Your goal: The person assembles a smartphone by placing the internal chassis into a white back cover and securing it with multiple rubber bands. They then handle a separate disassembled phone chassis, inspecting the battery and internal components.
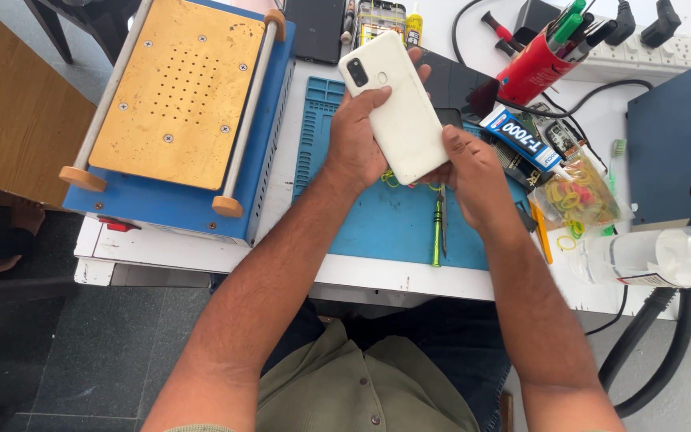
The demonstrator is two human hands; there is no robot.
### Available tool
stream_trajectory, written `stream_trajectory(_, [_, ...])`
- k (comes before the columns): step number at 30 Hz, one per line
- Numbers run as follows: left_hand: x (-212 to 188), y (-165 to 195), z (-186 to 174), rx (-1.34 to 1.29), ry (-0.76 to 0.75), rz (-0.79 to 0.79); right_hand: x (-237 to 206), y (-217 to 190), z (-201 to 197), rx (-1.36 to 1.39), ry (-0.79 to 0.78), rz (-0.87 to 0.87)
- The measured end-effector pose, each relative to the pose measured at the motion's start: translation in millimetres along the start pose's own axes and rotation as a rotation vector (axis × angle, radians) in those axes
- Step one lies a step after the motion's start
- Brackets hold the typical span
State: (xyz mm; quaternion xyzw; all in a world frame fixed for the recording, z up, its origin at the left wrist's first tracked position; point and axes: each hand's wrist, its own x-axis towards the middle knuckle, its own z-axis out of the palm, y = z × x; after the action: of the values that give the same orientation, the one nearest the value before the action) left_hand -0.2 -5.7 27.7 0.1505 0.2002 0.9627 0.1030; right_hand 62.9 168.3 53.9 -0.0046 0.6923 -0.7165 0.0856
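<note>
Blue work mat (393,224) spreads below; my left hand (357,144) and right hand (473,172) both clasp the white phone (397,104), back up, above it; green tweezers (437,232) lie beneath; rubber bands (573,196) crowd my right.

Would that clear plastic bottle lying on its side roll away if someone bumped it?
Probably. The clear bottle lies on its side near the white table's edge, and its round body looks apt to roll. It seems mostly empty, so likely light and easy to shift. The hose beneath may not stop it.
</note>
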Motion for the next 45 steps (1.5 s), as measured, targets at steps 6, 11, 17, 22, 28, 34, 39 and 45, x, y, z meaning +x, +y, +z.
stream_trajectory(6, [-2,5,6,0.001,-0.002,0.012,0,7,-7,0.110,-0.099,-0.021])
stream_trajectory(11, [-1,3,6,-0.007,-0.005,0.000,0,9,-6,0.067,-0.046,-0.023])
stream_trajectory(17, [0,-1,3,0.000,-0.019,-0.003,-4,1,-1,0.189,-0.083,0.046])
stream_trajectory(22, [4,-3,-4,0.116,0.064,0.038,-1,3,-3,0.184,-0.059,0.010])
stream_trajectory(28, [13,-4,-24,0.220,0.301,0.065,3,9,-8,0.104,-0.041,-0.014])
stream_trajectory(34, [10,-5,-29,0.381,0.376,0.110,-1,8,-3,0.001,-0.031,-0.046])
stream_trajectory(39, [9,-3,-23,0.384,0.499,0.112,-6,7,4,-0.123,-0.097,-0.090])
stream_trajectory(45, [12,-5,-24,0.255,0.482,0.115,-6,6,6,-0.193,-0.088,-0.069])
